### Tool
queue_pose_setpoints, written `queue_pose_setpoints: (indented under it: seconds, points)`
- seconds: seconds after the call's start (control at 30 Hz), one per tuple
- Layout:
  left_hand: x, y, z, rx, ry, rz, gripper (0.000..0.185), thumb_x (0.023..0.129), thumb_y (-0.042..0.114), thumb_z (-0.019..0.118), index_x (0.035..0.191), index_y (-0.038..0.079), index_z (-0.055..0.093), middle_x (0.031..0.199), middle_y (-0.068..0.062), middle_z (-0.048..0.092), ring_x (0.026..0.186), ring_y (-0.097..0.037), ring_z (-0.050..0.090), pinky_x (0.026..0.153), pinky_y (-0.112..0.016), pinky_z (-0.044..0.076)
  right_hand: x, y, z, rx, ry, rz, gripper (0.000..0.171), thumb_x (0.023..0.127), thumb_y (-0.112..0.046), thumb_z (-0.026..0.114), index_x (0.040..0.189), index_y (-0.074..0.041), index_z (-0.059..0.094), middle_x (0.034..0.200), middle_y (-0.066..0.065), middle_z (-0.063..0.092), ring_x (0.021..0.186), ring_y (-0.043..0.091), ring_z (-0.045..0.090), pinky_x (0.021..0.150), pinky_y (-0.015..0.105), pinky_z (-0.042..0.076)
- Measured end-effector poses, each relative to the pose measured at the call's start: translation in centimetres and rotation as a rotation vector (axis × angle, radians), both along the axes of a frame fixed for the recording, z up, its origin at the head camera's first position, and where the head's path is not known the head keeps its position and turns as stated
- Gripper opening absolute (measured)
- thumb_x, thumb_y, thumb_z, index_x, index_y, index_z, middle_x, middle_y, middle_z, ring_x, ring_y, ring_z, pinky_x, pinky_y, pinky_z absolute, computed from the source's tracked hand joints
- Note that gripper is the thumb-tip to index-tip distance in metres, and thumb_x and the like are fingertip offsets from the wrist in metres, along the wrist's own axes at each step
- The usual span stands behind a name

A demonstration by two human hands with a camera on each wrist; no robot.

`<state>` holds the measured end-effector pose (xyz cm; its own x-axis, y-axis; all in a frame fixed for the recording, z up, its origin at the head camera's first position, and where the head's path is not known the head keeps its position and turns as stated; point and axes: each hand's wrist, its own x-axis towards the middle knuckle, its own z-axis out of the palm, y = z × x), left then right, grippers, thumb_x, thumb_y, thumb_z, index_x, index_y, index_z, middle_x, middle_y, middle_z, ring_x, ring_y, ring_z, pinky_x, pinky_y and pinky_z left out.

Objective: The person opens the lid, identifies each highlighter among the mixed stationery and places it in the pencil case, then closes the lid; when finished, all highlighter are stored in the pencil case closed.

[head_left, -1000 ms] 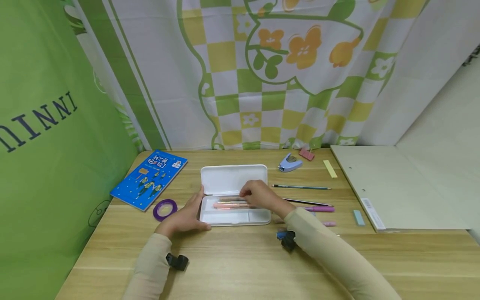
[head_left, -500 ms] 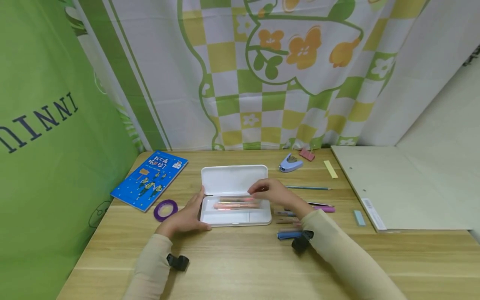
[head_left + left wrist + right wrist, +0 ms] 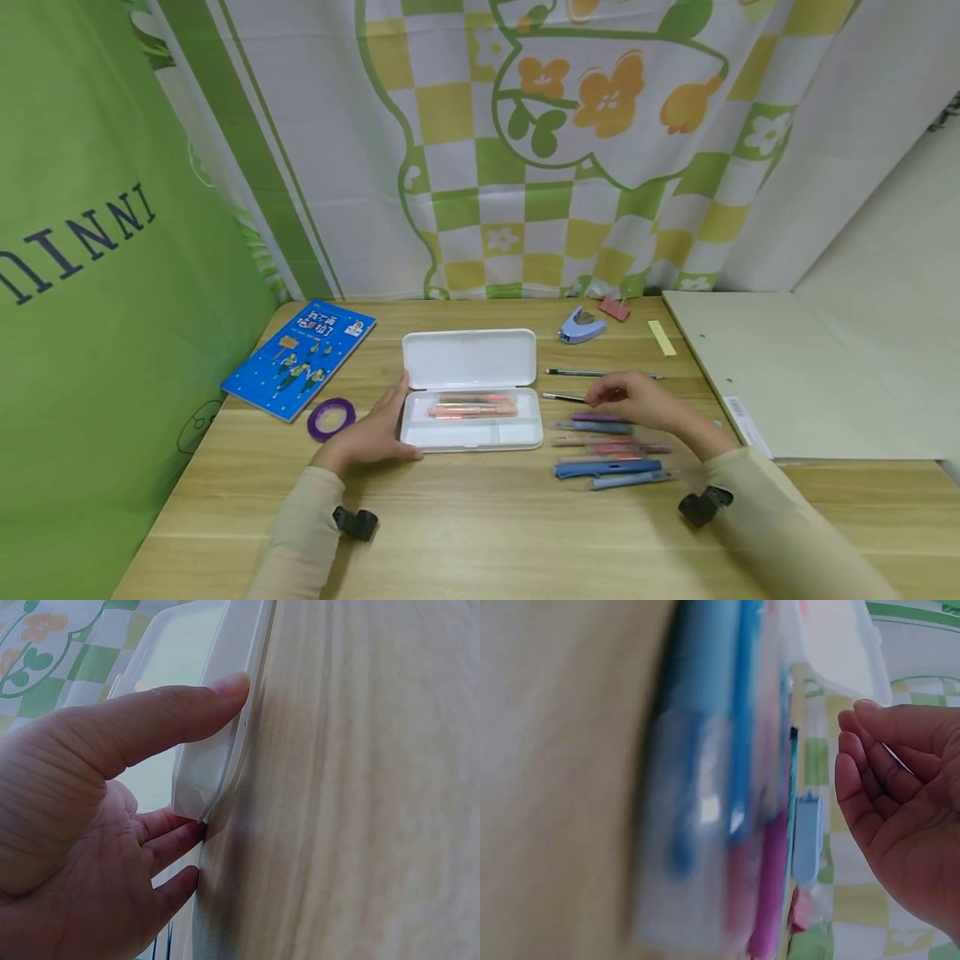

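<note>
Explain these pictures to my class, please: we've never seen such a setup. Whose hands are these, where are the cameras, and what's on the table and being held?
There is no robot: a person works with two bare hands. One picture comes from a camera worn on the head, looking forward and down; the other two come from cameras on the wrists, each looking at that hand's work.

On the wooden table lie a blue book, a purple tape roll, pens and pencils, a pink clip and an open white case with some pinkish pens inside.

The left hand holds the case by its left end. The right hand is over the loose pens; the right wrist view shows nothing between its fingers.
</note>
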<state>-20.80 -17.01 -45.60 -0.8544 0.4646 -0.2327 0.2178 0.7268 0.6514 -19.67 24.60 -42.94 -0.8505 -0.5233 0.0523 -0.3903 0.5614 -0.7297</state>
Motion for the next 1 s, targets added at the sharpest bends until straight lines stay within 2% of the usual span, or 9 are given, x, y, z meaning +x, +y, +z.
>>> queue_pose_setpoints:
  seconds: [0.13,0.27,0.77,1.0]
  points:
    - [-0.1,-0.1,-0.1,0.0,0.001,0.001,0.123,0.074,0.031,0.081,0.15,0.008,-0.012,0.156,-0.022,-0.001,0.143,-0.04,0.003,0.113,-0.053,0.014,0.6,1.3,-0.6,0.092,0.016,0.008,0.011,0.087,-0.002,0.064,0.097,-0.002,0.069,0.093,0.005,0.068,0.085,0.016,0.063,0.071,0.028,0.053]
    - [-0.1,-0.2,-0.1,0.008,-0.001,0.005,0.123,0.074,0.031,0.081,0.151,0.008,-0.011,0.156,-0.022,0.0,0.142,-0.041,0.004,0.113,-0.053,0.014,0.8,1.6,-1.2,0.16,0.079,0.007,0.012,0.085,-0.001,0.066,0.094,-0.007,0.071,0.092,0.002,0.068,0.085,0.017,0.063,0.071,0.031,0.053]
    - [-0.3,-0.1,-0.2,0.011,0.012,-0.017,0.124,0.073,0.031,0.082,0.15,0.006,-0.012,0.156,-0.023,-0.001,0.142,-0.04,0.003,0.113,-0.052,0.014,0.9,1.4,-1.9,0.192,0.197,0.056,0.017,0.081,0.002,0.069,0.094,-0.009,0.072,0.09,0.0,0.07,0.082,0.016,0.064,0.068,0.032,0.053]
    - [-0.3,-0.1,-0.3,0.018,0.013,-0.015,0.124,0.073,0.031,0.082,0.15,0.006,-0.012,0.156,-0.024,0.0,0.142,-0.041,0.004,0.113,-0.053,0.014,0.6,1.4,-1.9,0.184,0.161,0.047,0.016,0.081,0.001,0.067,0.093,-0.008,0.072,0.09,0.0,0.069,0.081,0.015,0.063,0.068,0.03,0.052]
